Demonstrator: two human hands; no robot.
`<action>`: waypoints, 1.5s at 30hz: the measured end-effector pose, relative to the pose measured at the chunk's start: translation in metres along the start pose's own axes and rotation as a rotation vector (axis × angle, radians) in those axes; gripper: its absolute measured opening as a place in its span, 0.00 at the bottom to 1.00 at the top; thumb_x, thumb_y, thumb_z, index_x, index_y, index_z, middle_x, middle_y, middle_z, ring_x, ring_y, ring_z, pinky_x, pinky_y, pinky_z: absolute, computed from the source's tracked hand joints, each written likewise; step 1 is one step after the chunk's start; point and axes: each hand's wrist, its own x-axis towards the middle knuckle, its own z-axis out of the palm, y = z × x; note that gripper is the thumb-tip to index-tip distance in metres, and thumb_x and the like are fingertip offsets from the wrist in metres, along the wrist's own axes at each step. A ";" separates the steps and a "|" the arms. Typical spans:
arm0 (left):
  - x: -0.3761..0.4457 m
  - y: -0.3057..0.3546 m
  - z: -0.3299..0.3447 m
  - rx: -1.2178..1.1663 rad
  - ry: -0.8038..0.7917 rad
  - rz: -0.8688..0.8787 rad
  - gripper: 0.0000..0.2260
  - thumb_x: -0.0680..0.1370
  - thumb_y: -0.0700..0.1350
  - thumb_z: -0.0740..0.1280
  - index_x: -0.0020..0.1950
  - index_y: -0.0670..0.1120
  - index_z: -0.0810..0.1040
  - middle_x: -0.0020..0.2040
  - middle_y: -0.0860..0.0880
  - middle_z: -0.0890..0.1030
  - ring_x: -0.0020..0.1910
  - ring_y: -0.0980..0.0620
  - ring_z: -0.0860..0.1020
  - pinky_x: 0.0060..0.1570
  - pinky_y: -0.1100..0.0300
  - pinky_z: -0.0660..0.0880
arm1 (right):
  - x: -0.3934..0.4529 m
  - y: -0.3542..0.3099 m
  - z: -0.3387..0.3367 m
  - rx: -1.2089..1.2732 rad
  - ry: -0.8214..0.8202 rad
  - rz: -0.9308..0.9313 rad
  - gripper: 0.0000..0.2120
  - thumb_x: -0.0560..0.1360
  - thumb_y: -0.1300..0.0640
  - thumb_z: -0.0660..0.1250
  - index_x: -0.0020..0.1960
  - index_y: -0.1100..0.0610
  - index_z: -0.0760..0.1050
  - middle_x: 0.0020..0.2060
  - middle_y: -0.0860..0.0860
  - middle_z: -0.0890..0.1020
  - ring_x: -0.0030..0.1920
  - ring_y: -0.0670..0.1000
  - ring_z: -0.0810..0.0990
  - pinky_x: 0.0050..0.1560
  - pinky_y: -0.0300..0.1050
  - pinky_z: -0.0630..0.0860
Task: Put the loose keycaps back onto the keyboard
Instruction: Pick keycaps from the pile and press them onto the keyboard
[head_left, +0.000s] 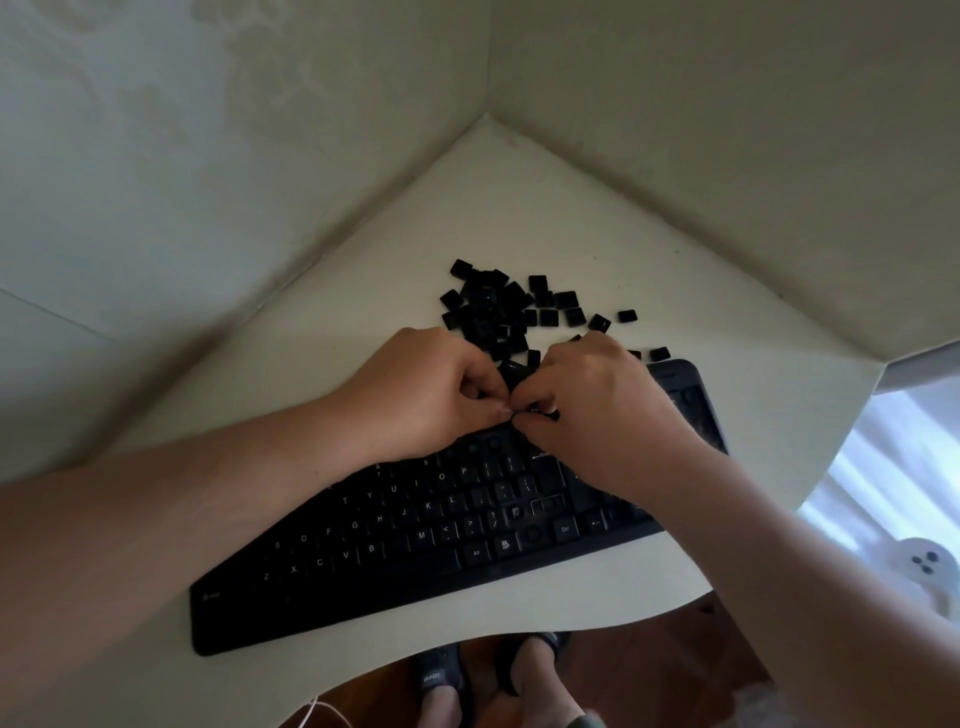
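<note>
The single head camera looks steeply down and forward, from close above, at the surface (519, 208) in a wall corner.

Both forearms are bare, no sleeves, and the hands (519, 400) wear no rings or watch. Below the hands, the feet wear dark open sandals (434, 675) with a white-lettered strap.

Black keyboard (415, 545), loose keycaps (498, 312) piled behind — scattered
</note>
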 end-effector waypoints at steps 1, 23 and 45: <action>0.000 0.000 0.000 -0.011 -0.001 -0.006 0.01 0.76 0.54 0.76 0.44 0.60 0.86 0.35 0.67 0.79 0.35 0.64 0.77 0.35 0.71 0.70 | 0.000 0.001 0.000 0.002 0.000 0.005 0.04 0.74 0.48 0.72 0.46 0.42 0.85 0.35 0.42 0.75 0.45 0.54 0.77 0.52 0.57 0.79; 0.002 0.022 -0.012 0.010 0.172 0.101 0.06 0.78 0.56 0.71 0.42 0.58 0.84 0.30 0.58 0.77 0.36 0.56 0.77 0.42 0.79 0.64 | 0.014 0.077 -0.061 -0.073 0.214 0.423 0.10 0.78 0.56 0.71 0.58 0.50 0.84 0.51 0.49 0.83 0.44 0.45 0.76 0.47 0.35 0.70; 0.000 0.030 -0.018 -0.235 0.318 0.334 0.12 0.78 0.46 0.76 0.61 0.52 0.86 0.54 0.59 0.84 0.54 0.60 0.83 0.55 0.69 0.76 | -0.006 0.010 -0.043 1.161 -0.053 0.444 0.12 0.83 0.63 0.62 0.50 0.57 0.84 0.37 0.51 0.83 0.39 0.47 0.78 0.43 0.38 0.75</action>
